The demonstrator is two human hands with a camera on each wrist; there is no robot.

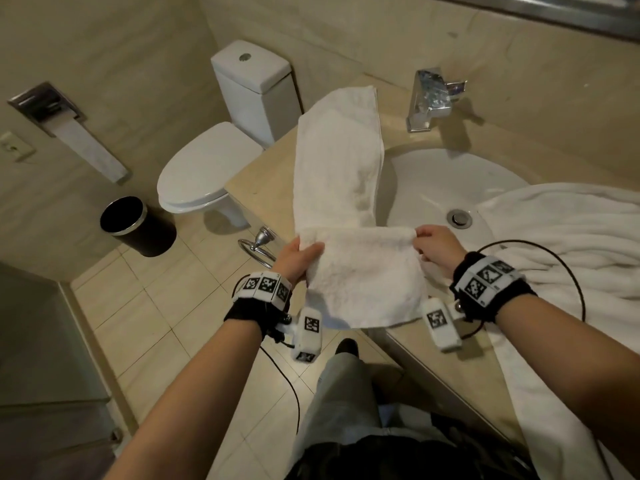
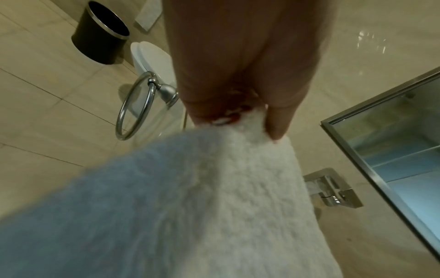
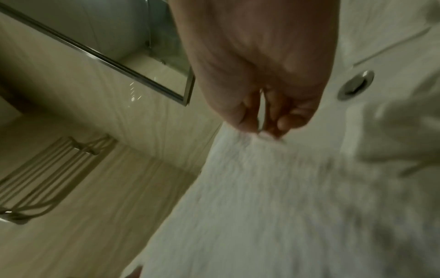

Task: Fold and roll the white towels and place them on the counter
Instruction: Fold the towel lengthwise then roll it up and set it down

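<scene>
Towel (image 1: 349,209) stretched over beige counter (image 1: 259,174), beside sink (image 1: 433,188).
My left hand (image 1: 294,261) gripped its near-left fold, my right hand (image 1: 437,247) pinched the near-right corner; toilet (image 1: 214,168), bin (image 1: 138,225) and open tiled floor lay left.

No readable text, brand, number or label in any view. Only markings: b/w square fiducial codes, patterns not letters, on the left wristband (image 1: 266,287), on the right wristband (image 1: 486,278), and on the small white cam units hanging under each wrist, left unit (image 1: 308,336), right unit (image 1: 440,322). Faucet (image 1: 431,97), toilet tank (image 1: 256,84) and bin (image 1: 138,225) show no logo. Wrist views too blurry for any print.
</scene>
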